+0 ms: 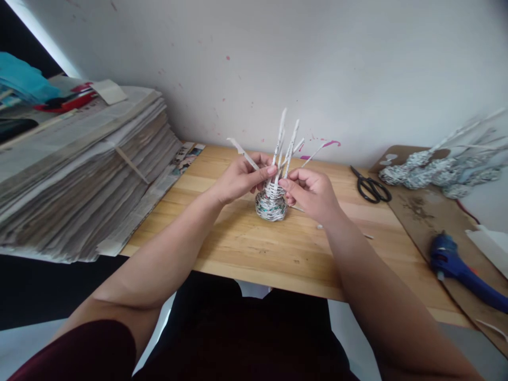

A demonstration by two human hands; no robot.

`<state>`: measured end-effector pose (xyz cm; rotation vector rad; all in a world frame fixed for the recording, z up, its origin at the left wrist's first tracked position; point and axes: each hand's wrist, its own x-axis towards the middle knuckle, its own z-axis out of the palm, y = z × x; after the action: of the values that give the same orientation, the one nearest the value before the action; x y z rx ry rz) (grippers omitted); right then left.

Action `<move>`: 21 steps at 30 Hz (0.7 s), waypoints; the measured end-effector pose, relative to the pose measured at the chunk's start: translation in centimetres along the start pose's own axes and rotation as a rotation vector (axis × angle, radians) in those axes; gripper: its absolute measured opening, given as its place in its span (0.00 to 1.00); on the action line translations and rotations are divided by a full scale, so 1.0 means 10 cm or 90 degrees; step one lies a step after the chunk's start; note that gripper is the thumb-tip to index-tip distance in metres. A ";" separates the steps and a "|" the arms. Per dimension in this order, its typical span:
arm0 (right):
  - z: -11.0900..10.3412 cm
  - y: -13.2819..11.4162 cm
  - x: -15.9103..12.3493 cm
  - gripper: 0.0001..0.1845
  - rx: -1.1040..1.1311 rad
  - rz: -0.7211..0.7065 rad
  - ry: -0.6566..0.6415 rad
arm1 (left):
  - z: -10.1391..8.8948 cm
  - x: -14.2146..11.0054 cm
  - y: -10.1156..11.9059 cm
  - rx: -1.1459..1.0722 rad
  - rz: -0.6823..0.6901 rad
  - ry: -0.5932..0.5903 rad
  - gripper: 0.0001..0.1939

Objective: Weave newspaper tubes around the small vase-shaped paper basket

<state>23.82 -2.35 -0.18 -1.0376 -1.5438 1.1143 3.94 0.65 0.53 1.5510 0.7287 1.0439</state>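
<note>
A small round vase shape woven from rolled newspaper [271, 207] stands upright on the wooden table. Several thin paper rods [292, 145] rise from its narrow neck, some straight up and some leaning outward. My left hand [250, 177] grips the neck from the left, thumb and fingers closed round the rods at its rim. From the right, my right hand [309, 191] pinches a paper rod low down by the neck with thumb and forefinger. One rod with a pink tip slants out behind that hand. The fingers partly cover the neck.
A tall stack of newspapers [130, 153] stands at the left, with red-handled tools [71, 99] on top. Black scissors [371, 186] lie right of my hands. Further right, a brown board [420, 211] bears woven paper pieces [432, 168] and a blue glue gun [452, 264]. A wall rises behind.
</note>
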 end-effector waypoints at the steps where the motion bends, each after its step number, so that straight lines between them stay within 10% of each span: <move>1: 0.00 0.01 0.00 0.20 0.005 0.000 -0.001 | -0.01 0.01 0.00 -0.009 0.005 0.035 0.25; 6: -0.01 0.08 0.02 0.17 0.018 0.013 0.009 | -0.11 0.05 0.05 -0.096 -0.023 0.283 0.24; 12: 0.01 0.10 0.02 0.20 0.027 0.002 0.003 | -0.02 -0.08 0.07 -0.147 -0.026 0.339 0.30; 21: 0.09 0.03 0.00 0.25 0.031 -0.005 0.002 | 0.33 -0.54 0.10 0.277 0.165 0.435 0.11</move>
<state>22.97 -2.39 -0.63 -0.9999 -1.5092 1.1387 4.50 -5.72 0.11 1.6827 1.3111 1.7331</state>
